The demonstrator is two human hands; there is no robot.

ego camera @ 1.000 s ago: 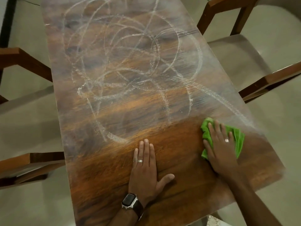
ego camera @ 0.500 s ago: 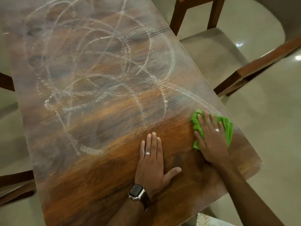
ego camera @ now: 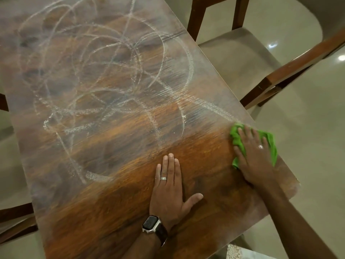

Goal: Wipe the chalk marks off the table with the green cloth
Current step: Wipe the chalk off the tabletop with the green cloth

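Counter (ego camera: 115, 212): wooden, its far part covered in looping chalk marks (ego camera: 104, 75). Green cloth (ego camera: 238, 141): at the right edge, just beside the nearest marks. Right hand (ego camera: 255, 157): fingers straight, spread, pressing flat on the cloth. Left hand (ego camera: 169, 189): fingers straight, together, flat on bare wood, holding nothing. Chair (ego camera: 242, 58): at right.

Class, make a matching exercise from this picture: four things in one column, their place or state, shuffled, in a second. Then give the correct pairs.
Things:
1. left hand
2. right hand
3. green cloth
4. chalk marks

Places or states:
A. scrawled in loops across the far tabletop
B. flat on bare wood, wearing a watch
C. pressed down on the cloth
D. bunched near the table's right edge

Pairs: 1-B, 2-C, 3-D, 4-A
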